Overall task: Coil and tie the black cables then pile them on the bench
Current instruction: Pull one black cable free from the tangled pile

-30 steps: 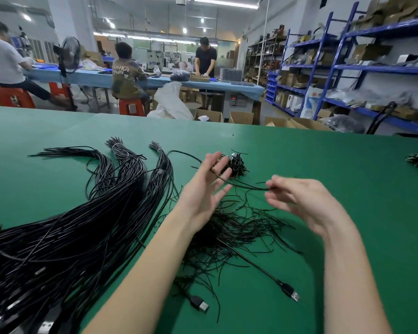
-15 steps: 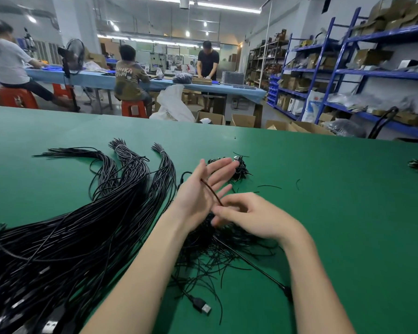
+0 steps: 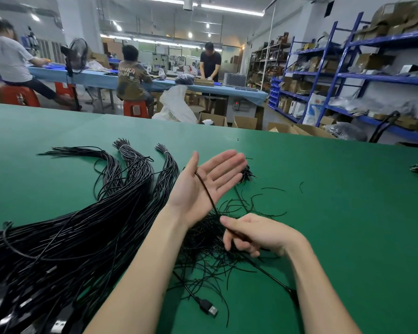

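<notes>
Black cable [image 3: 204, 189] crosses the flat, wide-open left hand [image 3: 203, 186] above the green tabletop [image 3: 336, 213]; the right hand [image 3: 253, 235], nearer than it, pinches it. Its far plug hides behind the right forearm.

Bright overhead tubes, wide-angle edge warp

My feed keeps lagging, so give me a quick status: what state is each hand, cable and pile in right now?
Left hand: open, palm up, cable across it.
Right hand: fingers curled round the cable.
Cable: stretched between both hands, not coiled.
Big cable bundle: lying uncoiled on the bench.
Thin ties: loose heap under the hands.
USB plug: lying free on the bench.
</notes>
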The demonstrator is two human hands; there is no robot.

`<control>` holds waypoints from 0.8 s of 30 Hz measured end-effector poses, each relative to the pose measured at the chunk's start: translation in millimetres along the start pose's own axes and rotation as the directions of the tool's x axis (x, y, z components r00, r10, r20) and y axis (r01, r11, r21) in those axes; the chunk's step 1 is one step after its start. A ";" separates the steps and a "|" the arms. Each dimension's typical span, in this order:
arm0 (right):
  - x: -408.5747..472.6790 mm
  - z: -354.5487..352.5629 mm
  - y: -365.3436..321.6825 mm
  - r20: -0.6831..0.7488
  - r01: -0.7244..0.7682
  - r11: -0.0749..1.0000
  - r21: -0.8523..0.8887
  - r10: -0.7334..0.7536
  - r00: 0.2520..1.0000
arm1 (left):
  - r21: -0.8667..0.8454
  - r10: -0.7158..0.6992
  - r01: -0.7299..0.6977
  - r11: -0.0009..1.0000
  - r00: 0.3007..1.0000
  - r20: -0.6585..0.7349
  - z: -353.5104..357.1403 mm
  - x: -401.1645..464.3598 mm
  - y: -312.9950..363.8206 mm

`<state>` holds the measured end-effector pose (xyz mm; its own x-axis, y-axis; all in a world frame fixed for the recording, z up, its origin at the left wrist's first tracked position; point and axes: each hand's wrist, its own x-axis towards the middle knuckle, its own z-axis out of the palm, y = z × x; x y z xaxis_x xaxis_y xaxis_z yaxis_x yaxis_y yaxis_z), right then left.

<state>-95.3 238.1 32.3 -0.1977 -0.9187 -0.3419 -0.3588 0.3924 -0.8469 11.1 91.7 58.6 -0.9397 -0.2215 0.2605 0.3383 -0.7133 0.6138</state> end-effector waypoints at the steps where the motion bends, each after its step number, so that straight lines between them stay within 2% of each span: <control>1: 0.7 -4.3 -2.4 -0.047 -0.031 0.995 -0.093 0.026 0.999 | 0.051 -0.059 0.057 0.997 0.997 0.052 0.0 -3.5 2.5; 3: 2.7 -20.3 -16.0 -0.103 -0.025 0.927 -0.375 -0.015 0.995 | 0.211 -0.212 0.183 0.960 0.969 0.127 0.2 -8.6 5.1; 4: 5.2 -29.6 -27.1 -0.085 -0.010 0.868 -0.496 -0.037 0.996 | 0.304 -0.298 0.245 0.921 0.944 0.141 1.2 -9.4 4.7; 6: 9.8 -48.2 -53.2 -0.071 -0.058 0.775 -0.630 0.017 0.997 | 0.474 -0.456 0.358 0.804 0.884 0.105 4.3 -8.1 0.7; 8: 10.2 -64.9 -82.6 -0.093 -0.108 0.704 -0.702 0.060 0.994 | 0.597 -0.558 0.446 0.667 0.830 0.004 7.0 -4.8 -5.5; 9: 9.1 -70.2 -98.7 -0.101 -0.115 0.670 -0.733 0.059 0.993 | 0.645 -0.575 0.466 0.606 0.816 -0.050 8.2 -3.1 -8.1; 11: 8.0 -77.1 -124.2 -0.122 -0.109 0.617 -0.780 0.021 0.992 | 0.714 -0.536 0.455 0.532 0.834 -0.132 7.9 -1.1 -10.8; 13: 3.2 -75.2 -138.3 -0.160 -0.098 0.576 -0.811 -0.058 0.985 | 0.755 -0.432 0.386 0.530 0.889 -0.151 5.2 -0.2 -10.3; 16: -8.8 -63.3 -132.8 -0.221 -0.046 0.651 -0.757 -0.190 0.957 | 0.761 -0.248 0.292 0.579 0.953 -0.177 -5.3 2.2 -8.2; 20: -19.5 -38.8 -98.2 -0.335 0.105 0.907 -0.408 -0.256 0.907 | 0.738 -0.069 0.251 0.627 0.961 -0.268 -16.0 5.4 -10.2; 22: -20.6 -25.3 -79.0 -0.387 0.199 0.948 -0.249 -0.285 0.877 | 0.734 -0.031 0.199 0.650 0.971 -0.236 -15.3 7.7 -13.0; 24: -18.8 -15.6 -61.0 -0.366 0.274 0.957 -0.096 -0.290 0.884 | 0.669 0.014 0.125 0.733 0.980 -0.199 -11.3 11.4 -15.3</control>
<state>-84.0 232.1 96.7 -0.4045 -0.9099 0.0919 -0.4849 0.1282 -0.8652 -5.3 92.6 43.7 -0.9258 -0.3599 0.1155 0.1635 -0.1056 0.9809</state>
